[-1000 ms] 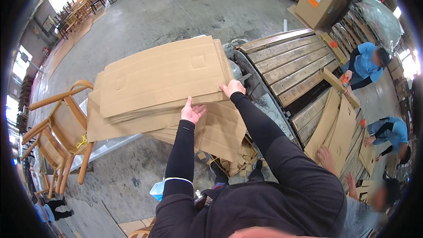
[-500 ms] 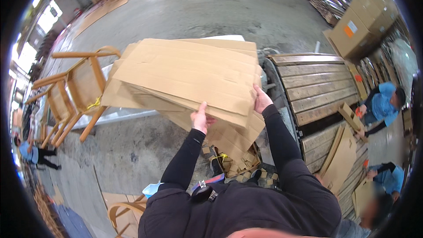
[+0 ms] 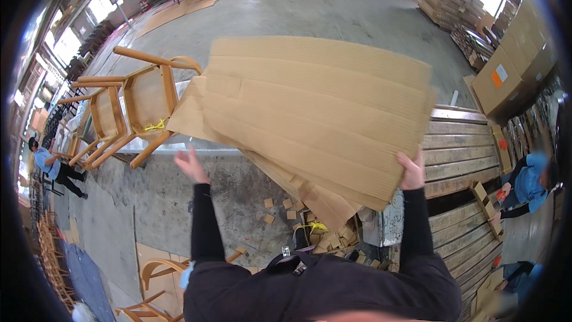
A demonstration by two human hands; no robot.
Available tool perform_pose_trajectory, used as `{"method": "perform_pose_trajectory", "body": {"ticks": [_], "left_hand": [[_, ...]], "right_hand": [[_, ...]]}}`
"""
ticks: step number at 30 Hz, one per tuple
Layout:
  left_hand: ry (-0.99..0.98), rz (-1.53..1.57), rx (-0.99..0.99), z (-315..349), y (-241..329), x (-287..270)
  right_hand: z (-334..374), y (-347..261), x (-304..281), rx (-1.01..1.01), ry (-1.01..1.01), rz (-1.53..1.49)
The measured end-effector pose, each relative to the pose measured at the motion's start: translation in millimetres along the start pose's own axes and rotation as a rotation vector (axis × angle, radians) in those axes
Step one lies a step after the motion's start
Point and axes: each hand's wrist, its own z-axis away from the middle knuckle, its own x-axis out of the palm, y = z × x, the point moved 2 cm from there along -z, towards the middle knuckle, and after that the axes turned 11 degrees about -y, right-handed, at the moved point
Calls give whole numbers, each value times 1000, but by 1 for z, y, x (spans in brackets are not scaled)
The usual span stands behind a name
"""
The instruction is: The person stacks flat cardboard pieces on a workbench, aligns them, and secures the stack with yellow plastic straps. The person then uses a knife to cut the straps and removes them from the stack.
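A large brown cardboard sheet (image 3: 316,119) is raised and tilted in front of me. My right hand (image 3: 411,170) grips its lower right corner, with the thumb on the upper face. My left hand (image 3: 192,166) is off the cardboard, fingers spread, a little left of the sheet's lower left corner. Beneath the raised sheet lie more cardboard sheets (image 3: 187,110), fanned out unevenly and mostly covered. Whatever supports that stack is largely hidden.
Upturned wooden chairs (image 3: 149,98) stand at the left. By my feet is a carton of small cardboard pieces (image 3: 333,238), several scattered beside it. A slatted wooden surface (image 3: 459,149) runs along the right, where a co-worker (image 3: 530,185) handles a cardboard strip. Tall cartons (image 3: 515,68) stand behind.
My left hand has let go of the cardboard and moved left, opening. My right hand has lifted the top sheet and shifted it right. The whole view has also shifted.
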Motion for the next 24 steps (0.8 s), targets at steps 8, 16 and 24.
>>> {"method": "perform_pose_trajectory", "body": {"ticks": [8, 16, 24], "left_hand": [[-598, 10, 11, -134, 99, 18], [-650, 498, 155, -149, 124, 91], [-527, 513, -92, -136, 56, 123]], "right_hand": [[20, -84, -44, -253, -104, 158], [-94, -82, -75, -151, -129, 634], [-135, 33, -84, 125, 26, 344]]}}
